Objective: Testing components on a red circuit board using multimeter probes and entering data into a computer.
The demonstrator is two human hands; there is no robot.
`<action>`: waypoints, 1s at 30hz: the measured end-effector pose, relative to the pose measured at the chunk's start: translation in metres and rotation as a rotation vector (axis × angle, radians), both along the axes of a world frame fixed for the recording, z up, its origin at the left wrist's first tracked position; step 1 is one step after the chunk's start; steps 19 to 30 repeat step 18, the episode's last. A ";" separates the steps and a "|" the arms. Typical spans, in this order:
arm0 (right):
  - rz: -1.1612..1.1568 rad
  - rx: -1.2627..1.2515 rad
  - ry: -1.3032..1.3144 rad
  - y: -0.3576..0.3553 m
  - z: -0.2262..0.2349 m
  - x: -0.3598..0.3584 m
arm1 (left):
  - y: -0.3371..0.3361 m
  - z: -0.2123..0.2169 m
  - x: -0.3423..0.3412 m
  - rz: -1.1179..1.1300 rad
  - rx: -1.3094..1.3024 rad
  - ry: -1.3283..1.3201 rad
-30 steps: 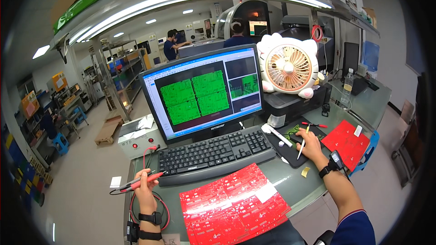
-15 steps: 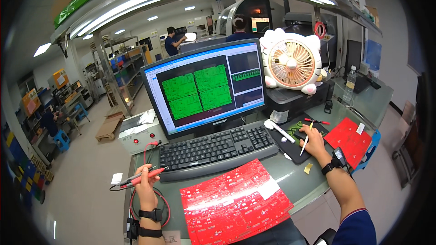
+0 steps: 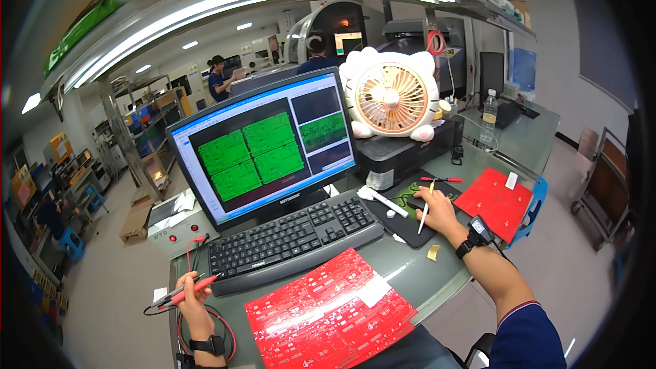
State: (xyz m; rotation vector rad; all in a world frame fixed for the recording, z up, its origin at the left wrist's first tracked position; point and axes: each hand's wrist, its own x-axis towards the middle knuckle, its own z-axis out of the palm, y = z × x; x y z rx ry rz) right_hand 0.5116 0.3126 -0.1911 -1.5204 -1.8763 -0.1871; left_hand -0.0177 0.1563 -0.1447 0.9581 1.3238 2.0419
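Observation:
My left hand (image 3: 197, 311) is closed around a pair of test probes, one red (image 3: 180, 295) and one black, left of the keyboard's near end. A red printed circuit board panel (image 3: 301, 324) lies in front of me, a white label on it. On the dark mouse pad (image 3: 407, 235), my right hand (image 3: 441, 213) has a slim white pen (image 3: 423, 219) between its fingers. Whatever lies beneath that palm is mostly hidden. The monitor (image 3: 254, 193) displays a green board layout in four-part form. Below it sits the black keyboard (image 3: 290, 238).
A white animal-shaped fan (image 3: 391, 98) stands on a black box behind the pad. More red boards (image 3: 493, 203) lie right, beyond a red pen (image 3: 441, 180). A water bottle (image 3: 488, 117) is farther back. Left stands a light-coloured box (image 3: 179, 232) with red sockets. Two co-workers are in the background.
My view has swung right, so the desk things sit farther left. Both hands keep their holds. The small side picture on the monitor has changed to a larger green area.

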 end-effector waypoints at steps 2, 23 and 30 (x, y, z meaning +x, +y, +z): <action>-0.012 -0.007 0.005 0.001 -0.001 0.000 | 0.001 -0.002 -0.001 -0.003 0.005 0.007; 0.077 -0.003 -0.015 0.017 -0.006 0.004 | -0.009 -0.006 -0.020 0.058 0.032 -0.006; 0.077 -0.003 -0.015 0.017 -0.006 0.004 | -0.009 -0.006 -0.020 0.058 0.032 -0.006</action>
